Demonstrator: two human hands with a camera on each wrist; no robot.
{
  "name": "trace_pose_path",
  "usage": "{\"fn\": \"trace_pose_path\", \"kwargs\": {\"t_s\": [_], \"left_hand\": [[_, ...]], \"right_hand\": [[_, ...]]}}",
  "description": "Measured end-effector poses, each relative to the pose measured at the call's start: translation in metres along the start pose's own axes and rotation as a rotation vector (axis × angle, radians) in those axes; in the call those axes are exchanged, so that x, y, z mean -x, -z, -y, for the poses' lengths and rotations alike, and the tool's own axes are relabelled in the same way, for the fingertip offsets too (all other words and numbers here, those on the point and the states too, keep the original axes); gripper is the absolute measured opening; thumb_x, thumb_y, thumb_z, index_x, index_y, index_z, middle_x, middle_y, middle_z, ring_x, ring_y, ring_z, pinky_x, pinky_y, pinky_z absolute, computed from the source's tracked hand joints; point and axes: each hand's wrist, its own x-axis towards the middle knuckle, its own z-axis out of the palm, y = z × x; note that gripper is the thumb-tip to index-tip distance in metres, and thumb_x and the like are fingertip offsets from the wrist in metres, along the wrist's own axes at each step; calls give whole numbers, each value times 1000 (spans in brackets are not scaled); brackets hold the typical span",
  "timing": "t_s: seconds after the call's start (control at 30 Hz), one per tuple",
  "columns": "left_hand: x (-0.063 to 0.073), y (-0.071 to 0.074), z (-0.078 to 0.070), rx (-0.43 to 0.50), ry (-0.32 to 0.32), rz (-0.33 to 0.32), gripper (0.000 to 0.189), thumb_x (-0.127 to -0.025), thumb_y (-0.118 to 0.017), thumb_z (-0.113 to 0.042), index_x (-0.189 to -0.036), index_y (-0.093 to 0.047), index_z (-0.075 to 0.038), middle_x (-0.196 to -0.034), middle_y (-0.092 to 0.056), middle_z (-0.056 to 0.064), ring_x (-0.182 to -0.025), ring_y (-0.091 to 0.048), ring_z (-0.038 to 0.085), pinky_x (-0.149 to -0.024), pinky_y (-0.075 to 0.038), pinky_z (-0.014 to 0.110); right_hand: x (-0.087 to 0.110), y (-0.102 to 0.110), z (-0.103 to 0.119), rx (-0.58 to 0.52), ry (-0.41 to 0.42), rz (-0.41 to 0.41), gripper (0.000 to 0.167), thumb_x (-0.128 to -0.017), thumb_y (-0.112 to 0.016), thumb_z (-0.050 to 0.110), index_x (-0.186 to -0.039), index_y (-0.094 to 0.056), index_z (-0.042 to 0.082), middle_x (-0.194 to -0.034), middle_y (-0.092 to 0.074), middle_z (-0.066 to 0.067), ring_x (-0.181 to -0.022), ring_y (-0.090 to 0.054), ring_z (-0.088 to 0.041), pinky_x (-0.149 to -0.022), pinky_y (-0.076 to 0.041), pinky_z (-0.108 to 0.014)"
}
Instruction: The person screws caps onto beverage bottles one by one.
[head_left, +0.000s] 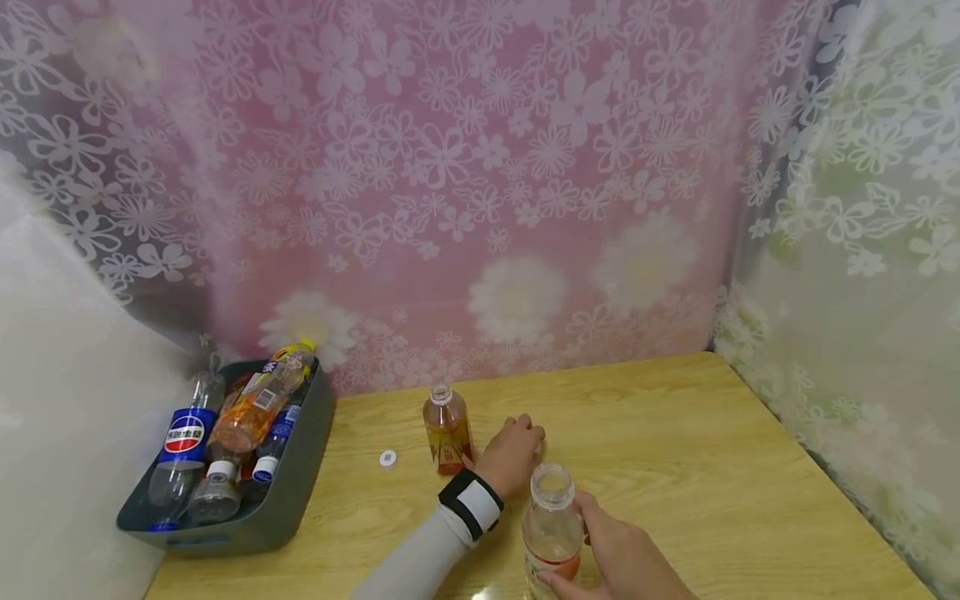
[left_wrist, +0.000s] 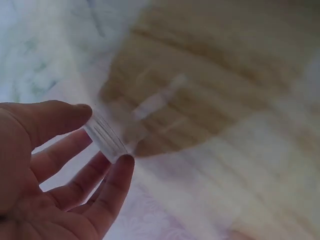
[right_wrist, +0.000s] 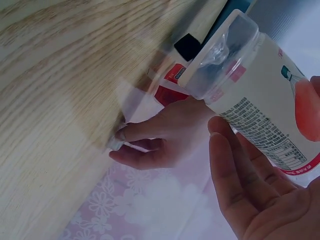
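My left hand (head_left: 512, 457) reaches over the table and pinches a white bottle cap (left_wrist: 106, 137) between thumb and fingertips. In the right wrist view that cap is low over the wood, near the table's edge. My right hand (head_left: 626, 554) grips a clear plastic bottle (head_left: 552, 533), uncapped, its open mouth upward in the head view. A peach-coloured fruit and small print show on its white label (right_wrist: 270, 130). Beside my left wrist stands an uncapped bottle of amber drink (head_left: 447, 433), upright. A second white cap (head_left: 387, 458) lies on the table to its left.
At the left, a grey-green bin (head_left: 318, 454) holds several bottles, among them a blue-labelled Pepsi bottle (head_left: 186, 437) and an orange-labelled bottle (head_left: 262, 400) with a yellow cap. Flowered curtains (head_left: 495, 208) hang behind and beside the wooden table (head_left: 675, 417).
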Motion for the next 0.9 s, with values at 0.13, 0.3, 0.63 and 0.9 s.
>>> {"fn": "trace_pose_path", "kwargs": {"t_s": [0.13, 0.3, 0.63, 0.9], "left_hand": [[10, 22, -4, 92, 12, -17, 27, -95, -74, -19, -119, -72, -9, -108, -66, 6, -97, -62, 21, -82, -55, 28], [34, 66, -15, 233, -22, -134, 32, -96, -74, -22, -124, -71, -8, -116, -68, 7, -104, -66, 20, -82, -56, 25], [83, 146, -30, 432, -57, -283, 35, -98, -71, -27, -131, -68, -15, -124, -69, -1, -105, -65, 8, -86, -55, 27], [118, 177, -47, 482, -129, -285, 34, -100, -67, -33, -131, -68, -20, -126, -65, -6, -106, -63, 5, -82, -54, 24]], "right_hand": [[-2, -2, 1, -18, 1, 13, 81, -84, -79, 55, -139, -48, 4, -104, -73, 5, -82, -68, -1, -62, -55, -23], [-3, -6, -1, -41, 23, 17, 80, -85, -80, 52, -140, -47, 4, -105, -73, 4, -82, -67, -1, -62, -55, -23], [-6, -11, -4, -46, 102, -14, 81, -84, -82, 49, -138, -47, 1, -107, -72, 3, -84, -69, -3, -63, -57, -25], [-8, -16, -2, -70, 121, -9, 79, -84, -83, 47, -139, -47, 2, -109, -72, 4, -85, -70, -5, -64, -57, -25]]}}
